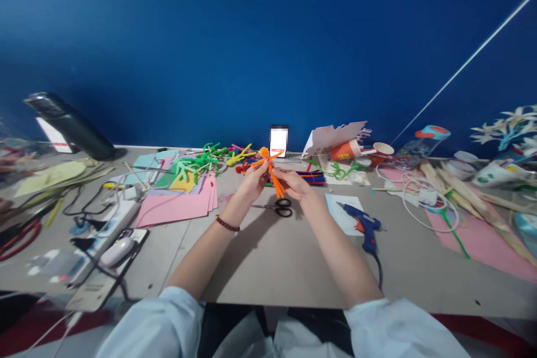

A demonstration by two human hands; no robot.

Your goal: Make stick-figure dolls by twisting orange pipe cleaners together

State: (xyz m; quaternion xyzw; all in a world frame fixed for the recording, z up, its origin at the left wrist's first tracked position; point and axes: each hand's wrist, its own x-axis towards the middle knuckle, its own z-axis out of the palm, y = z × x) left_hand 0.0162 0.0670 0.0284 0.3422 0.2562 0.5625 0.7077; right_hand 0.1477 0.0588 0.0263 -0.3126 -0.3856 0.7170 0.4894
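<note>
An orange pipe-cleaner figure (277, 183), with a round head at the top and several strands hanging down, is held up between my two hands above the table. My left hand (254, 179) pinches it from the left side, and a beaded bracelet circles that wrist. From the right, my right hand (291, 182) has its fingers closed on the figure's body. Below the hands lies a pair of black-handled scissors (282, 207). Just behind my right hand is a bundle of dark purple pipe cleaners (314, 178).
Green pipe cleaners (191, 169) and pink paper sheets (174, 208) lie left. A lit phone (279, 141) stands against the blue wall. At right rests a blue glue gun (367, 229) with its cord. A power strip (109, 229) and a dark bottle (75, 128) are far left.
</note>
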